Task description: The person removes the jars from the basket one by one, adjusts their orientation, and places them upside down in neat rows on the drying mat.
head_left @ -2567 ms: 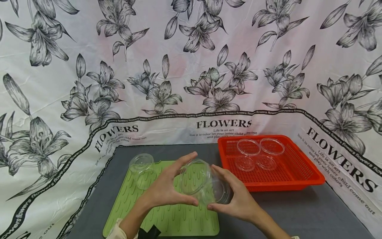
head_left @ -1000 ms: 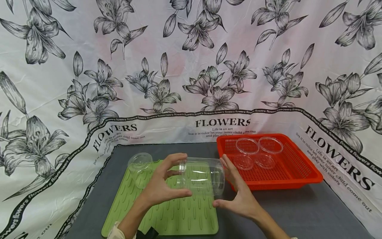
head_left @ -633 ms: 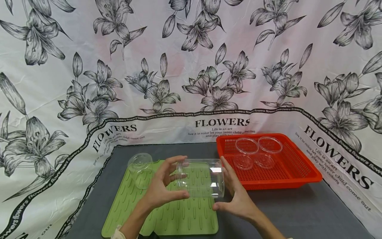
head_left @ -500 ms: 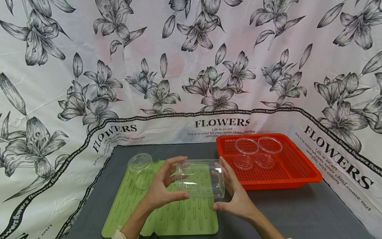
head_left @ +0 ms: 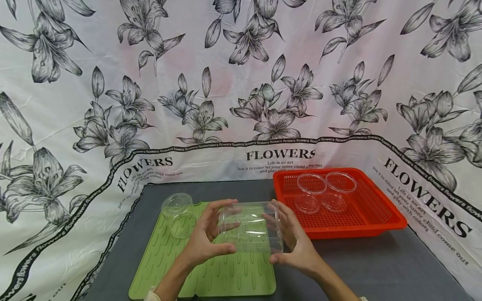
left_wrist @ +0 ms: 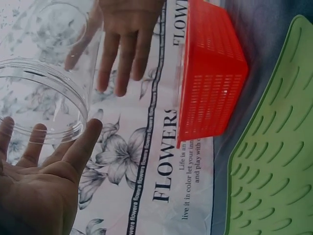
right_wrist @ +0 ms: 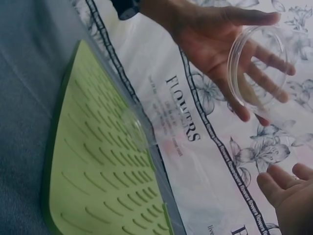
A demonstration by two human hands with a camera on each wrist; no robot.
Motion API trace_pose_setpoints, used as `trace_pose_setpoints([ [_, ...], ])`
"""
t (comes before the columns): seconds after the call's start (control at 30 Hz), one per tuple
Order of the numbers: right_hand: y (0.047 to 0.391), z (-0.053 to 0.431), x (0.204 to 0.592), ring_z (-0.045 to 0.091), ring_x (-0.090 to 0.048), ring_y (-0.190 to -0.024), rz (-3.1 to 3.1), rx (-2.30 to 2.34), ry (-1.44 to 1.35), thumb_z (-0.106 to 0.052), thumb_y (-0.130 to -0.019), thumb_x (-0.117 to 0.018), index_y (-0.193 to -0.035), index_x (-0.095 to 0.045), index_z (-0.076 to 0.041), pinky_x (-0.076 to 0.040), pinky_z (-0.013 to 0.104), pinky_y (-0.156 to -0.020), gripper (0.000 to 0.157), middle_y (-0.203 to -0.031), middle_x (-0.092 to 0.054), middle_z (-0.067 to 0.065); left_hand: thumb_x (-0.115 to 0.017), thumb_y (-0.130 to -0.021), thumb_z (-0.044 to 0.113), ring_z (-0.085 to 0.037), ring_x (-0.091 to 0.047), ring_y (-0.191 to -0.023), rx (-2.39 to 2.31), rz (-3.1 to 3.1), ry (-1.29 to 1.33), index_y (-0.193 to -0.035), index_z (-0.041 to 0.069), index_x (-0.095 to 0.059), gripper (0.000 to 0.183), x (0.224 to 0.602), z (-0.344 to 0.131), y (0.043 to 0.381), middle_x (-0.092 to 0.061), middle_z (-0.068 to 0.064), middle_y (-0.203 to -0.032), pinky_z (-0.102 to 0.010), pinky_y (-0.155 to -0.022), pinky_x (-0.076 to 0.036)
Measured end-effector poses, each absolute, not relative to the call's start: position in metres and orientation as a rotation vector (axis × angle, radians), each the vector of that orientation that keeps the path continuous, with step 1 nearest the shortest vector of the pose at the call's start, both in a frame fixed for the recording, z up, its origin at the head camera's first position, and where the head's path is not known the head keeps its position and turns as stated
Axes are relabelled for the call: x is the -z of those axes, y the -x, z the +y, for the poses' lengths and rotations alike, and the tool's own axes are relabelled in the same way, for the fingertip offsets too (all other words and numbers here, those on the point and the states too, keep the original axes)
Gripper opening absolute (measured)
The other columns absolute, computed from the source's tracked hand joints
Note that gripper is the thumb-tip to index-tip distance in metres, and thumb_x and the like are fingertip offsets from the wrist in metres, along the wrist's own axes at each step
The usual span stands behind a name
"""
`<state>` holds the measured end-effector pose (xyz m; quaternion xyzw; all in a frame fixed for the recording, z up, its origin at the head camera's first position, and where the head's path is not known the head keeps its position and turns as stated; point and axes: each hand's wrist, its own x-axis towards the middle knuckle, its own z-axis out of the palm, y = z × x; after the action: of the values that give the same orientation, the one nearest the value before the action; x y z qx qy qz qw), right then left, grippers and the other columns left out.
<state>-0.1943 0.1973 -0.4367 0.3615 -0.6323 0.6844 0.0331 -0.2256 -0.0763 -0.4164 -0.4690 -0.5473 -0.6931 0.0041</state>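
Note:
A clear plastic jar (head_left: 250,228) lies on its side in the air above the green mat, held between both hands. Its ridged mouth faces left and its base faces right. My left hand (head_left: 203,238) spans the mouth end, fingers over the far side and thumb low in front. At the base end, my right hand (head_left: 299,242) does the same with fingers behind and thumb below. The left wrist view shows the jar's ridged rim (left_wrist: 49,81) close by the left fingertips. In the right wrist view the left hand (right_wrist: 210,44) spreads its fingers around the rim.
A green ridged mat (head_left: 226,278) lies on the grey table (head_left: 369,267). Another clear jar (head_left: 180,221) stands at its back left corner. Two more clear jars (head_left: 311,184) stand in a red perforated basket (head_left: 357,233) at the back right. A flowered cloth (head_left: 226,83) hangs behind.
The jar has swung from a slanted pose with its mouth toward the camera to lying sideways, mouth left. Lately it rolls between the hands and shifts slightly down. The other jars stay put.

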Motion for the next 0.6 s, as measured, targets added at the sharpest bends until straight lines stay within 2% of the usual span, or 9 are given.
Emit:
trace_pose_setpoints([
  [0.13,0.195,0.195,0.435,0.024,-0.044,-0.146,-1.85,-2.182,-1.161,-0.012,-0.084,-0.083,-0.162,-0.011,-0.004,-0.047,0.037,-0.114,0.107,-0.166,-0.015,0.03,-0.081,-0.087,0.01,-0.042,-0.044,-0.143,2.195,-1.689,1.484,-0.151,-0.01,-0.026,0.087,0.42,-0.075,0.226,-0.033,-0.018,-0.16,-0.057,-0.107,-0.048],
  [0.23,0.196,0.191,0.432,0.029,-0.043,-0.147,-1.754,-2.238,-1.226,-0.01,-0.086,-0.082,-0.16,-0.009,0.001,-0.045,0.041,-0.117,0.105,-0.164,-0.017,0.031,-0.081,-0.088,0.012,-0.042,-0.044,-0.143,2.198,-1.688,1.484,-0.15,-0.011,-0.025,0.087,0.424,-0.075,0.226,-0.034,-0.017,-0.16,-0.059,-0.106,-0.048],
  [0.33,0.197,0.188,0.429,0.031,-0.043,-0.147,-1.692,-2.278,-1.249,-0.008,-0.085,-0.082,-0.159,-0.009,0.003,-0.045,0.041,-0.117,0.104,-0.165,-0.021,0.027,-0.081,-0.088,0.013,-0.039,-0.045,-0.143,2.197,-1.685,1.488,-0.15,-0.011,-0.025,0.087,0.427,-0.075,0.227,-0.033,-0.018,-0.159,-0.057,-0.106,-0.049],
  [0.43,0.196,0.186,0.428,0.031,-0.045,-0.146,-1.674,-2.307,-1.236,-0.006,-0.085,-0.082,-0.159,-0.01,0.002,-0.047,0.041,-0.115,0.103,-0.165,-0.027,0.021,-0.081,-0.088,0.013,-0.034,-0.046,-0.143,2.204,-1.689,1.488,-0.15,-0.01,-0.027,0.085,0.43,-0.075,0.228,-0.031,-0.026,-0.158,-0.054,-0.107,-0.05],
  [0.6,0.195,0.184,0.426,0.033,-0.042,-0.148,-1.626,-2.346,-1.267,-0.001,-0.085,-0.08,-0.159,-0.008,0.003,-0.046,0.043,-0.116,0.103,-0.165,-0.029,0.019,-0.081,-0.088,0.01,-0.029,-0.048,-0.143,2.223,-1.701,1.481,-0.15,-0.009,-0.028,0.084,0.435,-0.076,0.229,-0.025,-0.036,-0.156,-0.058,-0.107,-0.048],
])
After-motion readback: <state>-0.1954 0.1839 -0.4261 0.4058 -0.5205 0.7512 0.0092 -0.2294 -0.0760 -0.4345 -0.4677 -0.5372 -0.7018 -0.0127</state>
